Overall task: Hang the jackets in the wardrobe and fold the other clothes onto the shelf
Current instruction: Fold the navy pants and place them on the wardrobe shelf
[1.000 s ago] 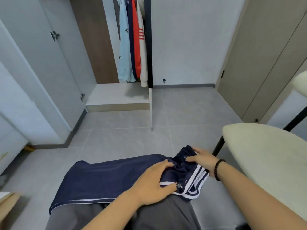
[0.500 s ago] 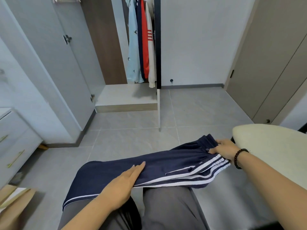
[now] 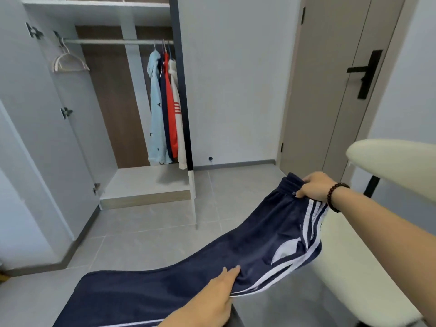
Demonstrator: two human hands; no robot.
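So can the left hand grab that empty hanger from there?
Probably not. The left hand rests flat on the navy track pants, while the empty hanger hangs on the rail across the open floor, well beyond reach unless the person walks over.

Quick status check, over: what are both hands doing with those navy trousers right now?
Right hand grips the waistband, raised. Left hand flat on navy trousers, fingers straight. Trousers stretched out, unfolded. Wardrobe ahead, doors open, nothing in the way.

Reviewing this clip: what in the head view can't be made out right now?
- Navy track pants: leg ends cut off by the bottom edge.
- Left hand: palm side hidden, so grip unclear.
- Hanging jackets: overlapping, exact count unclear.
- Wardrobe: top cut off by the upper edge.
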